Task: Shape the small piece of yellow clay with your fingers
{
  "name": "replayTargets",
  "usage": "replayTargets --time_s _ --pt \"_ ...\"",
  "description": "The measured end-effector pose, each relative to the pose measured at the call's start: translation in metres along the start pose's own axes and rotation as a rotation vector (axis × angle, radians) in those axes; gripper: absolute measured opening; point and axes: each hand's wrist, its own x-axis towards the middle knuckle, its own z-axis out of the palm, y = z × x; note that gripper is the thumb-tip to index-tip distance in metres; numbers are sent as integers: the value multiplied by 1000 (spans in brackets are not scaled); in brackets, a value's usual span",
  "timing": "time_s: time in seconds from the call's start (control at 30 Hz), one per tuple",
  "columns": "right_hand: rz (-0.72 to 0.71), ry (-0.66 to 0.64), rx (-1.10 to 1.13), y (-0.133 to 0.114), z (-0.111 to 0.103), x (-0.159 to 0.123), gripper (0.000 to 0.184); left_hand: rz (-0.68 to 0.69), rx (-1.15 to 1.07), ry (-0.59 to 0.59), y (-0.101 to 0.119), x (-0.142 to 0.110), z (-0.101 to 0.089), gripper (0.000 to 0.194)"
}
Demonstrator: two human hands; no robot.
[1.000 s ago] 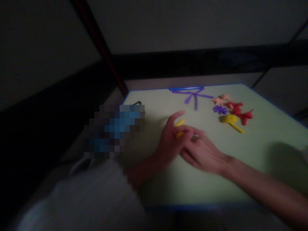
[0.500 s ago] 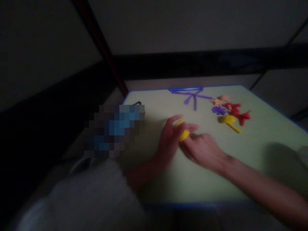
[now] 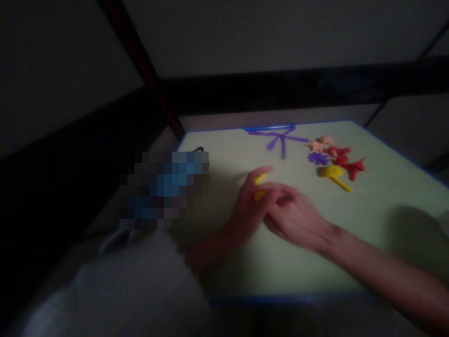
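pale table (image 3: 217,152); left hand (image 3: 245,208) and right hand (image 3: 300,217) together over its middle, grip partly hidden. purple strips (image 3: 283,145) near table's far edge; red figures (image 3: 355,167), yellow mushroom shape (image 3: 332,172), purple flower shape (image 3: 318,158) on table's right side. small yellow clay piece (image 3: 259,195) between both hands, above table's middle; hard finger pressure could squash it.

Yellow piece (image 3: 260,195): bright, and it looks like soft clay
Shape: slim tip slanting up, broader part below, partly covered
Spot: right there in the left hand (image 3: 248,203)
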Motion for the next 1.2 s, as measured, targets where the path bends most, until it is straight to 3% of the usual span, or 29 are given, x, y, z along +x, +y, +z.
replayTargets --time_s 0.1,0.2,0.37,0.53,0.97,1.03,1.2 --pt "-9 10 39 0 1 -1 27 -25 28 -92 -6 2 -2 46" --pt "1 8 24 0 0 -1 28 -6 -11 -99 -8 5 -2 45" --pt "69 -38 -98 -2 -4 1 20 -30 -143 41 1 3 6 38" --pt "-1 -24 -238 -7 -5 2 27 -100 -84 100 4 -2 10 34" --pt "-65 86 -115 -4 2 0 22 -55 -65 -138 -3 1 0 42" --pt "-37 66 -124 -3 0 0 24 -71 -95 -100 -4 3 2 42" --pt "60 -6 -175 -3 -3 2 22 -68 -139 126 1 4 6 42"
